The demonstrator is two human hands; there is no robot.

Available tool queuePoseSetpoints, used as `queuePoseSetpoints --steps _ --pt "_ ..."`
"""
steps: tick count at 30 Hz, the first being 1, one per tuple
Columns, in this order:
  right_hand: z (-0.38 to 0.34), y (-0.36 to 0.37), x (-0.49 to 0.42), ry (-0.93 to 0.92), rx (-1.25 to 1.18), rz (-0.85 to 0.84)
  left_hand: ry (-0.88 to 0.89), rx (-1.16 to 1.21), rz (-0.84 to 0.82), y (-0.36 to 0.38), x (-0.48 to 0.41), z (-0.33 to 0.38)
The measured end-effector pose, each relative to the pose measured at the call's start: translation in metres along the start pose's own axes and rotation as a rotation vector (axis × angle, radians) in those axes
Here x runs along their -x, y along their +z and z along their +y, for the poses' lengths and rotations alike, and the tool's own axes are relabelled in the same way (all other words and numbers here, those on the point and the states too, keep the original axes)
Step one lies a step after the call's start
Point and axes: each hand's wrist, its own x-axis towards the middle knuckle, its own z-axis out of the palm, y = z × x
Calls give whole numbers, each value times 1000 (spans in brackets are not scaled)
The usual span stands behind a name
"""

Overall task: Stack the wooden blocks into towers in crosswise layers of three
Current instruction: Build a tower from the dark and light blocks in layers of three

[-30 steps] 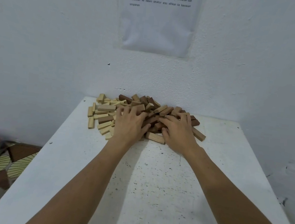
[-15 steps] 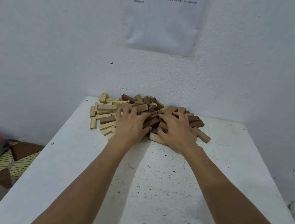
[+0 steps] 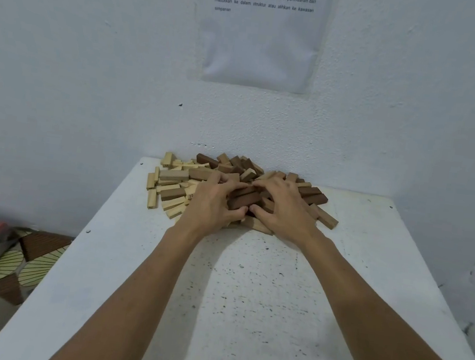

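Head view: left hand and right hand sit side by side on the block pile at the bench's far end. Fingers and thumbs curl round dark blocks lying left-to-right between them, equally near both.

The wooden blocks run pale cream at left, tan and dark brown toward the right. The white table is flecked black (thickest mid-table). A floor object at left shows cream-and-brown leaf lines.
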Motion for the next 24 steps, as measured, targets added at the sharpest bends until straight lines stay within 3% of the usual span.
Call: queuePoseSetpoints --steps 6,10,18,24 --pt "-6 -20 35 31 -137 -51 4 94 -88 -11 26 23" --pt "-14 -24 70 -62 -124 -31 -14 155 -109 -6 55 36" --pt "-31 -29 166 -4 -206 -158 -49 284 -209 -4 131 55" --pt "-47 -32 233 -1 -265 -96 -32 325 -302 -9 175 73"
